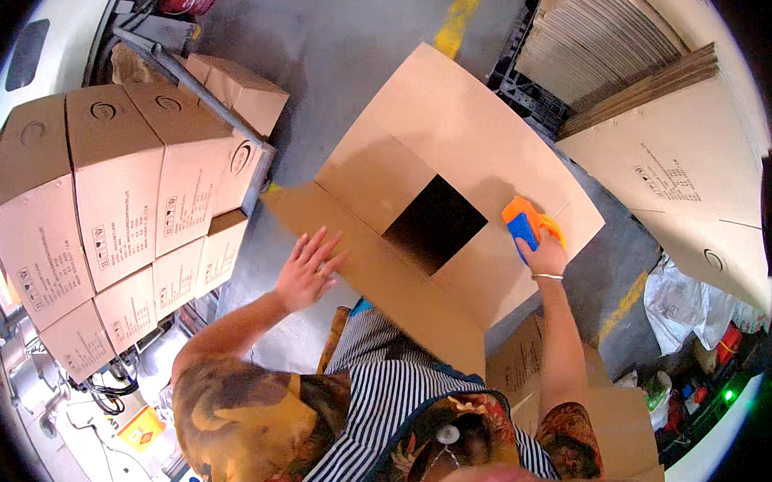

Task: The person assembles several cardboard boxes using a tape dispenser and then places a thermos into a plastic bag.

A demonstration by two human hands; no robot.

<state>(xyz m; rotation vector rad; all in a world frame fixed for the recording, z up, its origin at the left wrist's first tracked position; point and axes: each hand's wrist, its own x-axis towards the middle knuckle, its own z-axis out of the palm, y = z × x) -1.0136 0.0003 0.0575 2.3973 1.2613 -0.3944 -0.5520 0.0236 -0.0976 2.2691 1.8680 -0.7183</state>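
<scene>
Over the grey floor (321,87), I fear the middle box (475,114) may flop its flap (388,280) because the left hand (307,271), nine o'clock, spreads wide, gripping nothing, while the right hand (546,257) grips the tape tool (522,225), three o'clock.

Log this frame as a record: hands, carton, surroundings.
left_hand: left hand, fingers spread, at the near flap's edge; contact unclear
right_hand: right hand gripping an orange-and-blue handheld tool, over the right-side flap
carton: open carton, flaps spread outward, interior dark, contents not discernible
left_side: stacked closed cartons beside a metal rail
right_side: flat cardboard sheets, white plastic bag
floor: grey, with yellow markings
</scene>
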